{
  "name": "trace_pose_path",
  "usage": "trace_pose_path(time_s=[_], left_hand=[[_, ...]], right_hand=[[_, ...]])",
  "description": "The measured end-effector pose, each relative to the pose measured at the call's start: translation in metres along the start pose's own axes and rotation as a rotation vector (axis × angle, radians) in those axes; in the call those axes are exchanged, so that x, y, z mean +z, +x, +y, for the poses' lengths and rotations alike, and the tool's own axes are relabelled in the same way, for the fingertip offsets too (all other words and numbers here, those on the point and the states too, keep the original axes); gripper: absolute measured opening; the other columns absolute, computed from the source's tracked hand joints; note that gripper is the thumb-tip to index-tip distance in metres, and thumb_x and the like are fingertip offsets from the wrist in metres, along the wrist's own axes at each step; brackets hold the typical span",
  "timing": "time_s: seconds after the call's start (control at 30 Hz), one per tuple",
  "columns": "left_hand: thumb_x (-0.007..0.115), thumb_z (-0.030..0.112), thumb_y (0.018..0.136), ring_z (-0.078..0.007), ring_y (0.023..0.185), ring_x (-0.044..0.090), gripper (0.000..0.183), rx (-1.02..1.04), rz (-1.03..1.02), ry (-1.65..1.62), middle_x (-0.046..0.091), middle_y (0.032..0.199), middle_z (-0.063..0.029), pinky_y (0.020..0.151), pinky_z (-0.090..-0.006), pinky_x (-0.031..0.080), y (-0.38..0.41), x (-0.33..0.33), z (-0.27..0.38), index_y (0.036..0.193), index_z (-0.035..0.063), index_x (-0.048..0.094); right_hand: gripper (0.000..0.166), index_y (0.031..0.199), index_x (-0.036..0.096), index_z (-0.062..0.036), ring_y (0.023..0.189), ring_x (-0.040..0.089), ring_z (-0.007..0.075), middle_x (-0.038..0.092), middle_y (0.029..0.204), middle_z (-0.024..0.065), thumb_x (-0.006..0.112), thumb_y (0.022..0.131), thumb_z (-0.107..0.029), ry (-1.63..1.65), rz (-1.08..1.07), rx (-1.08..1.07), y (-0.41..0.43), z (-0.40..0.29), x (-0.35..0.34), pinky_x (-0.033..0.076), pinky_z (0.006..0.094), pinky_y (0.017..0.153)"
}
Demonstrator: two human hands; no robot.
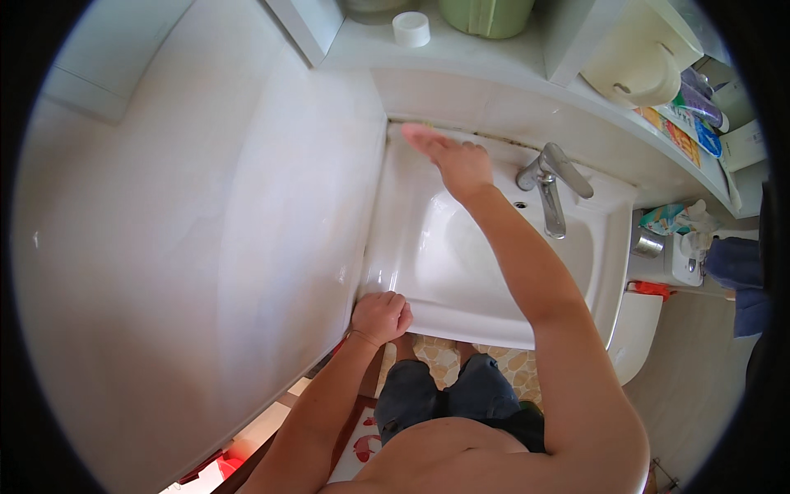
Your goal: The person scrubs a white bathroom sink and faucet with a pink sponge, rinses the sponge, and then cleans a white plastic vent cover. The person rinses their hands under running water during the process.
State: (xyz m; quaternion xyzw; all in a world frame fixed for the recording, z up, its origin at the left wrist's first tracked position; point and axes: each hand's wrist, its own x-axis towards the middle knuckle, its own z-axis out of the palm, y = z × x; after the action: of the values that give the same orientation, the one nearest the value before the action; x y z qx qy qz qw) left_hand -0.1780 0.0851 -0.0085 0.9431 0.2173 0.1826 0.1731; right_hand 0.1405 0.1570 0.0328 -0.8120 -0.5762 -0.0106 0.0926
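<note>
My right hand (466, 167) reaches over the white ceramic washbasin (432, 312) to its back left corner. Its fingers are closed on a blurred pink scrubbing pad (418, 138), perhaps a sponge or a cloth, held against the back ledge. At the basin's front left corner rests my left hand (380, 313), curled into a fist, with no object visible in it. A chrome single-lever faucet (546, 179) stands on the back ledge, to the right of my right hand. Below its base is a small overflow hole (520, 205).
A smooth white wall (247, 216) borders the basin's left side. Above the back edge, a white shelf (370, 52) bears a white cap (411, 29), a green container (487, 15), a cream plastic cup (636, 68) and tubes (703, 108). A toilet (636, 333) stands at the right.
</note>
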Motion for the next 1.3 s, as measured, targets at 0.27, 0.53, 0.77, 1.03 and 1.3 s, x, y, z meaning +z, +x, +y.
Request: trace_pose_path(time_s=[0.27,0.53,0.77,1.03,1.3], left_hand=[[0.066,0.012,0.077,-0.0305,0.056,0.058,0.015,-0.017,0.002,-0.026,0.057,0.063,-0.0073,0.053,-0.0441,0.047,0.001,-0.001,0.000,0.069,0.0103,0.054],[0.066,0.012,0.077,-0.0291,0.056,0.058,0.017,0.018,0.038,-0.018,0.056,0.063,-0.0065,0.051,-0.0423,0.046,0.006,0.006,0.004,0.068,0.0114,0.052],[0.067,0.012,0.077,-0.0289,0.057,0.059,0.018,-0.013,0.053,-0.002,0.056,0.063,-0.0064,0.051,-0.0422,0.046,-0.005,-0.003,0.002,0.067,0.0114,0.052],[0.067,0.012,0.076,-0.0289,0.057,0.059,0.017,-0.045,0.062,0.001,0.056,0.063,-0.0061,0.051,-0.0422,0.047,-0.006,-0.005,0.001,0.067,0.0111,0.052],[0.068,0.015,0.077,-0.0291,0.055,0.059,0.017,-0.003,0.091,-0.027,0.058,0.063,-0.0057,0.050,-0.0416,0.047,0.001,0.004,0.003,0.068,0.0123,0.054]], right_hand=[[0.033,0.134,0.060,-0.0387,0.100,0.067,0.0163,0.072,0.121,-0.0059,0.045,0.105,-0.034,0.998,-0.162,0.470,-0.019,0.030,-0.044,0.050,0.0320,0.090],[0.056,0.145,0.051,-0.0335,0.108,0.061,0.0128,0.056,0.142,-0.0147,0.054,0.093,-0.013,-0.478,0.087,-0.340,-0.003,0.052,-0.050,0.045,0.0357,0.086],[0.061,0.139,0.058,-0.0316,0.125,0.056,0.0085,0.048,0.150,-0.0211,0.061,0.084,-0.004,-0.498,-0.129,-0.434,-0.018,0.110,-0.134,0.048,0.0326,0.095],[0.047,0.138,0.059,-0.0291,0.115,0.059,0.0225,0.058,0.136,-0.0055,0.063,0.092,-0.023,-0.386,-0.242,-0.473,-0.004,0.104,-0.100,0.047,0.0397,0.098],[0.054,0.141,0.052,-0.0298,0.114,0.061,0.0183,0.056,0.140,-0.0124,0.057,0.092,-0.008,-0.537,-0.156,-0.481,0.026,0.044,-0.092,0.043,0.0376,0.100]])
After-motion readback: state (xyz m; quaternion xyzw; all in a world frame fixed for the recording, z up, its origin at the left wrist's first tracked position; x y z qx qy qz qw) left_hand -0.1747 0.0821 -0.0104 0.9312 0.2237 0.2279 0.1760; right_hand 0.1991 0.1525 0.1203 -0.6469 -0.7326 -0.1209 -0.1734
